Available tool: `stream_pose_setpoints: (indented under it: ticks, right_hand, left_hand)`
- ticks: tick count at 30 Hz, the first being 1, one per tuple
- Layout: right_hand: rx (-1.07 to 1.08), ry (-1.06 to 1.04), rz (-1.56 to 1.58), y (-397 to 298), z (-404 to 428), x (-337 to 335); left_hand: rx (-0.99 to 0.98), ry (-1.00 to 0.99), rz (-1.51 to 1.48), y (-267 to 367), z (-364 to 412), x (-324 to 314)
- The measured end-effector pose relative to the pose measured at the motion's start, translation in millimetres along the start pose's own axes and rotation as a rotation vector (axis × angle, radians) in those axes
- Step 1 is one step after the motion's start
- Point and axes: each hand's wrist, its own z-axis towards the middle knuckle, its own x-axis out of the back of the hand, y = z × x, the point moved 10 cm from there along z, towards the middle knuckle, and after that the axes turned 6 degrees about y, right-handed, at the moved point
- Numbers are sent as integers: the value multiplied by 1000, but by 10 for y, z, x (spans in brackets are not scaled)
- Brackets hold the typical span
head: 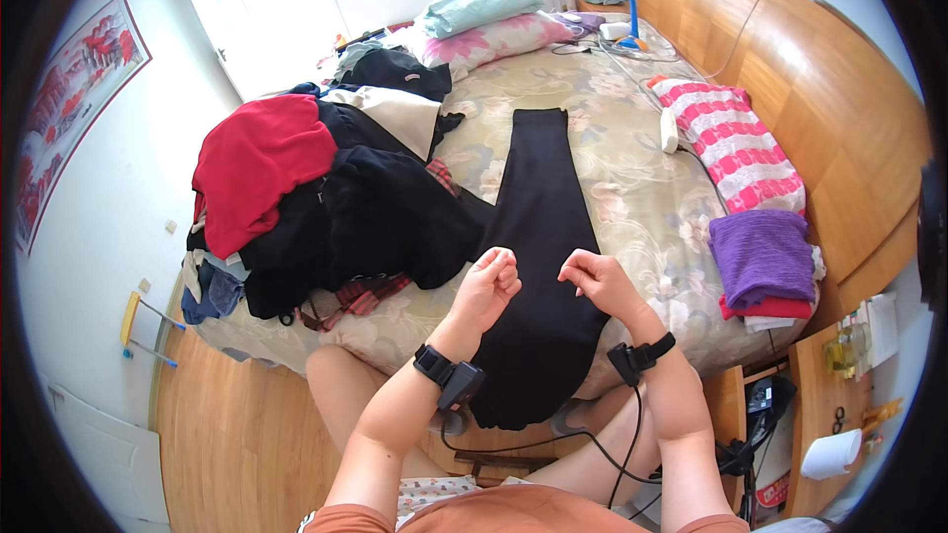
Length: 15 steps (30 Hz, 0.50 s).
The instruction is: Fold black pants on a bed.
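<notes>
A long black garment, likely trousers [548, 215], lies lengthwise on the bed, its near end hanging over the edge towards my lap. Above its left side is my left hand [490, 287], fingers curled into a fist with nothing visible in it. My right hand [590, 277] is over the garment's right edge, its fingers bent; whether they pinch anything is unclear. To the left lies a heap of clothes: a red garment [263, 163], a black one [392, 215] and a red plaid piece [374, 298] beneath.
Folded purple cloth [763, 252] and a pink-and-white striped textile [740, 148] lie along the wooden headboard [785, 52]. Pillows [489, 37] and a blue desk lamp [632, 11] are at the far end. Cables hang from my wrist devices. A bedside cabinet [822, 400] stands at right.
</notes>
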Motion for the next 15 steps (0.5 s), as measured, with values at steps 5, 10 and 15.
stream_pose_setpoints:
  ticks: [5,10,15]
  right_hand:
    - [-8,-2,11,-7,9,-16]
    - [19,-36,8,-64,5,-101]
    - [113,-40,-106,-119,-14,-122]
  left_hand:
    - [29,40,331,50,-129,5]
    - [55,65,892,-84,-172,-195]
    - [-215,-182,1249,-201,-98,-330]
